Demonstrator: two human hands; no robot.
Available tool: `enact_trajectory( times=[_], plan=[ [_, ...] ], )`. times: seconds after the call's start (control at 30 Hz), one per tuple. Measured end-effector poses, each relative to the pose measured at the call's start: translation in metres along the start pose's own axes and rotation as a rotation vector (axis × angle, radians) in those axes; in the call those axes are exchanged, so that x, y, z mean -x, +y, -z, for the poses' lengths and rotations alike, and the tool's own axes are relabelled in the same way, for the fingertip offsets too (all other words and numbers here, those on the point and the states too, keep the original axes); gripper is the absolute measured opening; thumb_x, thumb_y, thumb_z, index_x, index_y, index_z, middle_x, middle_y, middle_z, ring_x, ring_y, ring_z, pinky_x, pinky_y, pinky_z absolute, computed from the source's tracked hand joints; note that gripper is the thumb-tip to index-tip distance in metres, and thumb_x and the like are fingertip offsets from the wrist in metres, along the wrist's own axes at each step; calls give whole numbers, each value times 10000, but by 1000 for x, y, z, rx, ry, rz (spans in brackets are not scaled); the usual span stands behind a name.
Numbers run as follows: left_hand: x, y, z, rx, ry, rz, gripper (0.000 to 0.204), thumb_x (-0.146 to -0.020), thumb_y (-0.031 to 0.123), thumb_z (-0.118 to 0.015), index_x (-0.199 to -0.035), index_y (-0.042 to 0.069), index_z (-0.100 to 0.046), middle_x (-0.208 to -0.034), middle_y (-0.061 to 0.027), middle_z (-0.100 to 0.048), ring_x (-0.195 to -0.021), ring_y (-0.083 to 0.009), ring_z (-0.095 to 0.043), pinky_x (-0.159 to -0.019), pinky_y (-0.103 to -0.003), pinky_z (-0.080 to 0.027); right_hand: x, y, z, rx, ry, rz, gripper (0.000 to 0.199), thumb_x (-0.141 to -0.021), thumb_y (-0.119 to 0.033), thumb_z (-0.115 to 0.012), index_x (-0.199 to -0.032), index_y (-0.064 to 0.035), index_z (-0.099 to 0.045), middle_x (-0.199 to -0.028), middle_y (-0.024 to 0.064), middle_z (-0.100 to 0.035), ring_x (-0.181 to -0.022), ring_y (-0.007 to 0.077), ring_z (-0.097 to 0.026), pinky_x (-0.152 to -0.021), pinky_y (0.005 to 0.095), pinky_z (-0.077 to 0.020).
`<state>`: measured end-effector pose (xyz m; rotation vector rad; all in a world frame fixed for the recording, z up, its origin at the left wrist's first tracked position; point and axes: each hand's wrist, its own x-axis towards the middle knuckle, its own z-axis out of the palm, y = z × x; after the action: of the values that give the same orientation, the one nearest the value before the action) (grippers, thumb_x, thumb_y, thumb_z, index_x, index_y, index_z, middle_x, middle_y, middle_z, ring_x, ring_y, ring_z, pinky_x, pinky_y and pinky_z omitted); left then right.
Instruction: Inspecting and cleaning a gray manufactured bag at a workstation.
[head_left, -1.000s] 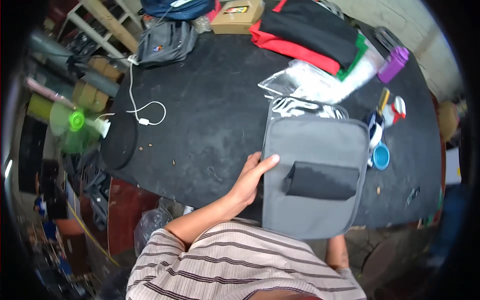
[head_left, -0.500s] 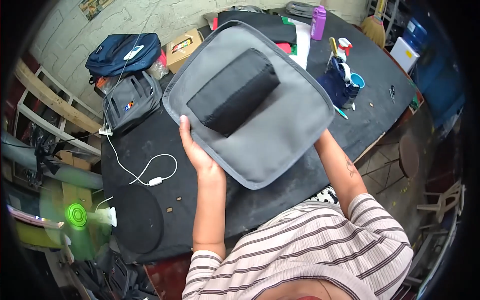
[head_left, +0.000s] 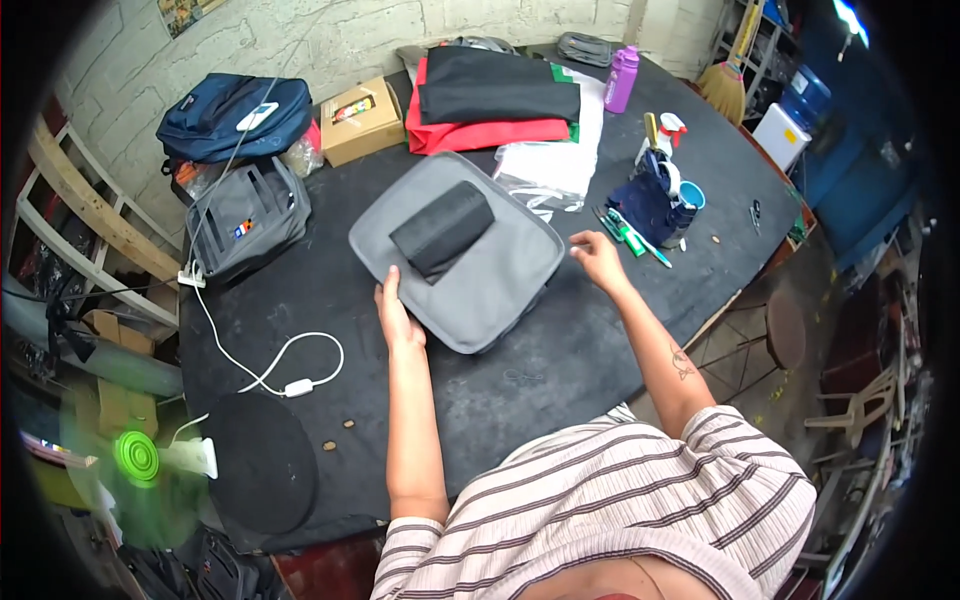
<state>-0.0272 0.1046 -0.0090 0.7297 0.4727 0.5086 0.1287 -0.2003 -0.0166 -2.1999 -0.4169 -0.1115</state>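
Your left hand (head_left: 397, 312) rests flat on the grey bag's (head_left: 470, 262) nine o'clock edge; your right hand (head_left: 597, 256), released, hovers at three; bare tabletop (head_left: 560, 360) at six.

Whitewashed block wall (head_left: 330, 35) across top of frame. Black worktable (head_left: 560, 370) fills centre. Wooden frame (head_left: 85, 215) at left; plastic chairs (head_left: 870, 400) lower right.

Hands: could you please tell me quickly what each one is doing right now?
Left hand: open, flat against the grey bag's edge.
Right hand: open, holding nothing, just off the bag.
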Motion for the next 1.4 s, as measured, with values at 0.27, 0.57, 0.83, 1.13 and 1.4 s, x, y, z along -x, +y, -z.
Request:
enact_trajectory(
  times=[0.27,0.57,0.83,1.13,1.4],
  plan=[
    [24,-13,-13,93,124,-161,543,-909,379,-551,-1325,74,-381,-1258,-112,-475,-1132,-260,-498,-950,-402,-425,13,102,96,571,365,-17,161,-772,-23,-572,-898,-75,-659,-973,99,-601,-929,315,-555,-810,428,-439],
    [46,-9,-65,-123,129,-279,620,-842,157,-622,-1374,10,-338,-1248,-162,-500,-1093,-262,-535,-915,-387,-459,13,127,92,610,473,88,197,-782,-145,-660,-971,-99,-627,-990,73,-578,-915,304,-523,-795,415,-404],
    [38,-28,-106,-226,-5,-206,805,-736,70,-624,-1442,77,-237,-1378,-161,-386,-1221,-286,-422,-1002,-379,-357,24,130,111,280,408,-49,137,-805,-84,-567,-915,-54,-491,-856,186,-585,-786,394,-583,-691,471,-456],
    [16,-38,-81,-178,23,-246,511,-961,341,-503,-1292,-46,-467,-1256,-123,-536,-1145,-207,-501,-972,-314,-377,49,-76,106,-131,35,383,340,-890,6,-491,-1212,-42,-591,-858,74,-562,-791,140,-517,-721,242,-414],
    [17,-45,-94,-201,147,-263,413,-985,368,-463,-929,-11,-618,-837,-21,-597,-767,-96,-517,-699,-273,-434,54,-148,0,444,-174,663,498,-732,-14,-550,-1228,0,-518,-822,138,-523,-605,300,-600,-543,392,-504]
  ],
)
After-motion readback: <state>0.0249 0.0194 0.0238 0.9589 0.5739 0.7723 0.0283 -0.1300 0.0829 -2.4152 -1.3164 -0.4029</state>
